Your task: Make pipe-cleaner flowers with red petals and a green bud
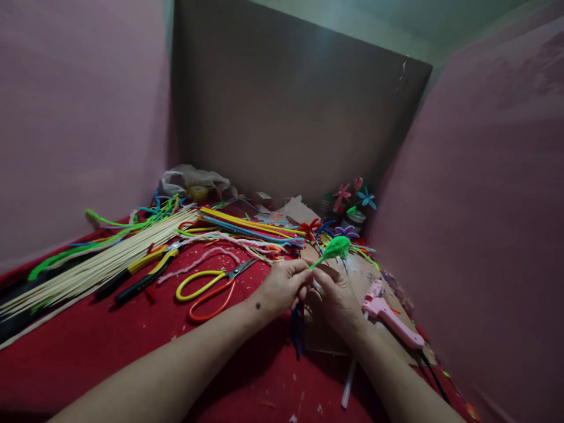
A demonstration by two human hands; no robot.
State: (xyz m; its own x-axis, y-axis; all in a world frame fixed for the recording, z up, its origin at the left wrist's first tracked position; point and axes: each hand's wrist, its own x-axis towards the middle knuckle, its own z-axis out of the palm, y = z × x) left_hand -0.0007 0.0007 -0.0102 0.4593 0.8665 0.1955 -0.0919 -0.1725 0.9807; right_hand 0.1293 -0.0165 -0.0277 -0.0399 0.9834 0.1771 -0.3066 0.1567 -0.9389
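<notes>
A green fuzzy bud shape (337, 247) on a thin green stem points up and to the right. Its stem is pinched by my left hand (286, 285), whose fingers are closed. Right beside it, my right hand (337, 294) has its thumb and fingers pressed together near the lower end of the stem; what lies between them is too small to tell. Under the hands is a piece of brown cardboard (326, 338), and a dark blue fuzzy piece (298, 329) hangs or lies just below them.
Scissors (227, 274), pliers (161, 267), wooden sticks (114, 252) and colored pipe cleaners (247, 226) lie left and ahead on red cloth (154, 352). A pink glue gun (392, 320) lies right, with a clear stick (349, 385) nearby. Fuzzy flowers (366, 198) stand behind.
</notes>
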